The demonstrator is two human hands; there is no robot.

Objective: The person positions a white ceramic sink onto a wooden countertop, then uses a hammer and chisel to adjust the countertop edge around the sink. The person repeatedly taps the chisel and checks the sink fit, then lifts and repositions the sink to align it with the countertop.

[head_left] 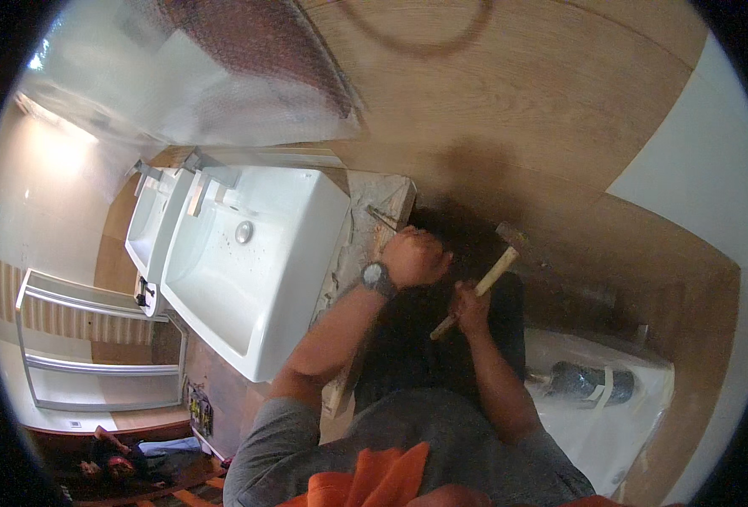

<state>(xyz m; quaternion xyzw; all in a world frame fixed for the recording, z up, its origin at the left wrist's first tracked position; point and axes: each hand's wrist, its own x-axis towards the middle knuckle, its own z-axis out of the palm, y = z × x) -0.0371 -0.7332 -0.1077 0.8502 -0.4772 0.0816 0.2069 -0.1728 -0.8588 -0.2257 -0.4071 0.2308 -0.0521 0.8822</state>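
Head view: hammer in one hand, slim metal tool in the other.
Right hand (472,308) is clamped round the wooden handle of a hammer (500,266), its head raised and apart from the tool; left hand (416,258) is closed on a slim metal tool (380,218), which lies over the rough ledge (391,186) beside a white washbasin (306,249).

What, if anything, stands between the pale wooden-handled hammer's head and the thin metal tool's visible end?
The left hand, gripping the thin metal tool, lies between that tool's visible end and the hammer. Nothing else visible intervenes.
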